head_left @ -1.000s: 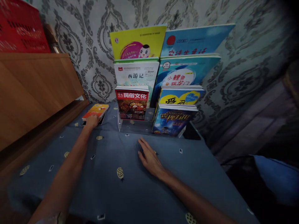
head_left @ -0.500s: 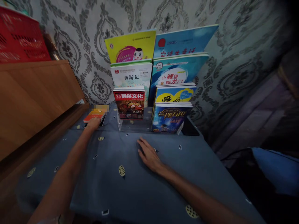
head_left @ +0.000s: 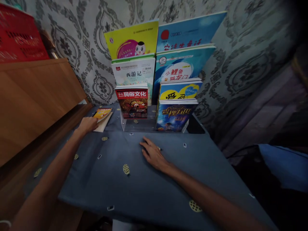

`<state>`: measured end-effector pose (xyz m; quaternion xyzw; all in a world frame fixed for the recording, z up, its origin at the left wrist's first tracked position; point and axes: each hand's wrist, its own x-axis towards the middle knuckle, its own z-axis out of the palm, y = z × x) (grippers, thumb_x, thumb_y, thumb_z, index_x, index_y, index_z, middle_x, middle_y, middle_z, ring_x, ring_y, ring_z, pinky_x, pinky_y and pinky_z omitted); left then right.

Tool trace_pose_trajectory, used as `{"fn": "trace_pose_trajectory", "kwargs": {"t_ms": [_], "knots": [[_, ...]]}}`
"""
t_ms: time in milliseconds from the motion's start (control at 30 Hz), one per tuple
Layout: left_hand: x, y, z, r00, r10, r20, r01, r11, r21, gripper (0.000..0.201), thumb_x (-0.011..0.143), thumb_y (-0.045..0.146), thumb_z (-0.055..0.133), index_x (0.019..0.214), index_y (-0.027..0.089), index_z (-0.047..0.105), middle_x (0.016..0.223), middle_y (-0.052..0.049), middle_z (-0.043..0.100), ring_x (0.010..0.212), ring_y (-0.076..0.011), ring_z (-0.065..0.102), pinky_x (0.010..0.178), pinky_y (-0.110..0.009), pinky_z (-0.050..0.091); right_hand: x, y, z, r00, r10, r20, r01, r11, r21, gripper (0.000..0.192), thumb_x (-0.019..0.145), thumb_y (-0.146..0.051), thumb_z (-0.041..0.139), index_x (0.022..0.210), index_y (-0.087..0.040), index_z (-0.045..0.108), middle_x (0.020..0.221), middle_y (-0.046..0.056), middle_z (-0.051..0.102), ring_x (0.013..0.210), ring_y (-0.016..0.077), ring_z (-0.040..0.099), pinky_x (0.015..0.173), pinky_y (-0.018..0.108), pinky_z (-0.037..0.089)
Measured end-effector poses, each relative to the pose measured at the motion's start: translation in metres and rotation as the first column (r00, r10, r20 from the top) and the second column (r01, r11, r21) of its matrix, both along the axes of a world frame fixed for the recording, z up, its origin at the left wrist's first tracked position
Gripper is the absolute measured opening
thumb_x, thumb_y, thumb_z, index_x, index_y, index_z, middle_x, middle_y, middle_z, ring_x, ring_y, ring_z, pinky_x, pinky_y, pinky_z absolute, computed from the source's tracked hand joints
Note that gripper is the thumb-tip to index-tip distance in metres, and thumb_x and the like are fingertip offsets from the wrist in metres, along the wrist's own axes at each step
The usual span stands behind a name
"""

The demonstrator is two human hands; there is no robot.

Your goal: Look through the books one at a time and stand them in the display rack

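My left hand [head_left: 87, 124] grips the near edge of a thin orange and yellow book [head_left: 103, 115] at the far left of the blue tablecloth [head_left: 134, 179], lifting that edge so the pale underside shows. My right hand [head_left: 152, 154] lies flat, palm down, on the cloth in front of a clear tiered book stand [head_left: 138, 125]. The stand holds two columns of books: a red-covered one [head_left: 132, 102] lowest on the left and a dark blue one [head_left: 175, 116] lowest on the right. Yellow and blue covers rise behind them.
A wooden headboard-like panel [head_left: 33, 99] runs along the left side, with a red crate [head_left: 19, 33] on top. Patterned grey wallpaper [head_left: 240, 64] backs the stand. Dark furniture and a blue item [head_left: 284, 170] lie to the right of the table edge.
My left hand has taken hold of the orange book and raised its near edge off the cloth. My right hand stays flat in place. The view shifted slightly.
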<state>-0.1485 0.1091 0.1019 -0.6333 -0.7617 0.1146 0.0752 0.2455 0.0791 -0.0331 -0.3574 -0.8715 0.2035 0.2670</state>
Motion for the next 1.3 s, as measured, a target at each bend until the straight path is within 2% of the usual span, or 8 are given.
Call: {"fn": "trace_pose_trajectory", "kwargs": {"t_ms": [100, 200, 300, 433, 500, 600, 1000, 1300], "knots": [[0.001, -0.020, 0.004, 0.997, -0.052, 0.050, 0.056, 0.996, -0.070, 0.038, 0.088, 0.050, 0.054, 0.109, 0.025, 0.073, 0.110, -0.010, 0.076, 0.104, -0.0311, 0.070, 0.088, -0.037, 0.052, 0.000, 0.000, 0.001, 1.000, 0.002, 0.012, -0.002, 1.000, -0.012, 0.040, 0.098, -0.023, 0.045, 0.134, -0.015, 0.062, 0.156, 0.020, 0.045, 0.143, 0.0295, 0.047, 0.116, 0.052, 0.042], [-0.004, -0.026, 0.001, 0.953, -0.111, 0.280, 0.136, 0.988, -0.071, 0.050, 0.092, 0.060, 0.044, 0.113, 0.025, 0.073, 0.105, -0.004, 0.077, 0.097, -0.0239, 0.070, 0.083, -0.029, 0.053, 0.000, -0.001, 0.001, 1.000, 0.003, 0.008, -0.003, 1.000, -0.005, 0.041, 0.098, -0.023, 0.045, 0.135, -0.017, 0.061, 0.156, 0.018, 0.044, 0.143, 0.0295, 0.046, 0.116, 0.053, 0.042], [-0.009, -0.021, -0.014, 0.945, -0.010, 0.326, -0.016, 0.997, 0.075, 0.056, 0.095, 0.058, 0.041, 0.128, 0.021, 0.065, 0.124, -0.009, 0.072, 0.111, -0.0274, 0.066, 0.089, -0.032, 0.051, 0.000, -0.001, 0.001, 1.000, -0.009, 0.021, 0.009, 1.000, 0.003, 0.040, 0.098, -0.023, 0.046, 0.135, -0.018, 0.061, 0.155, 0.017, 0.045, 0.144, 0.0292, 0.046, 0.115, 0.053, 0.043], [-0.007, -0.010, -0.049, 0.944, 0.170, 0.284, -0.220, 0.963, 0.157, 0.061, 0.099, 0.046, 0.035, 0.147, 0.010, 0.045, 0.144, -0.025, 0.055, 0.126, -0.0345, 0.059, 0.098, -0.042, 0.049, 0.000, -0.002, 0.004, 0.999, -0.009, 0.042, 0.008, 1.000, 0.023, 0.040, 0.098, -0.022, 0.045, 0.134, -0.015, 0.062, 0.156, 0.019, 0.045, 0.143, 0.0286, 0.046, 0.115, 0.050, 0.043], [-0.004, -0.008, -0.066, 0.933, 0.214, 0.289, -0.268, 0.949, 0.164, 0.062, 0.101, 0.043, 0.028, 0.151, 0.007, 0.039, 0.145, -0.028, 0.052, 0.128, -0.0349, 0.058, 0.099, -0.045, 0.049, 0.000, -0.002, 0.005, 0.999, -0.008, 0.046, 0.007, 1.000, 0.024, 0.040, 0.098, -0.022, 0.045, 0.134, -0.015, 0.061, 0.156, 0.019, 0.044, 0.144, 0.0284, 0.046, 0.115, 0.049, 0.044], [-0.002, -0.011, -0.079, 0.928, 0.226, 0.297, -0.282, 0.945, 0.165, 0.062, 0.103, 0.045, 0.022, 0.154, 0.013, 0.035, 0.150, -0.024, 0.049, 0.133, -0.0331, 0.055, 0.103, -0.046, 0.047, -0.001, -0.001, 0.004, 0.999, -0.008, 0.048, 0.008, 1.000, 0.011, 0.040, 0.098, -0.022, 0.046, 0.133, -0.013, 0.062, 0.155, 0.021, 0.044, 0.143, 0.0300, 0.046, 0.115, 0.051, 0.043], [0.023, -0.056, -0.084, 0.952, 0.056, 0.300, -0.087, 0.992, 0.090, 0.060, 0.103, 0.047, 0.020, 0.158, 0.025, 0.032, 0.160, -0.010, 0.041, 0.139, -0.0278, 0.049, 0.110, -0.043, 0.043, -0.002, -0.002, 0.001, 1.000, -0.001, 0.002, 0.001, 1.000, 0.003, 0.040, 0.097, -0.022, 0.048, 0.134, -0.017, 0.061, 0.156, 0.018, 0.044, 0.144, 0.0283, 0.045, 0.117, 0.051, 0.041], [0.048, -0.100, -0.089, 0.958, -0.020, 0.286, 0.001, 0.998, 0.063, 0.058, 0.104, 0.041, 0.023, 0.158, 0.023, 0.033, 0.159, -0.012, 0.042, 0.141, -0.0263, 0.047, 0.113, -0.042, 0.040, -0.004, -0.005, 0.014, 1.000, -0.010, 0.024, 0.011, 0.999, -0.037, 0.040, 0.098, -0.021, 0.047, 0.134, -0.013, 0.061, 0.155, 0.019, 0.045, 0.144, 0.0278, 0.044, 0.119, 0.048, 0.038]]}}
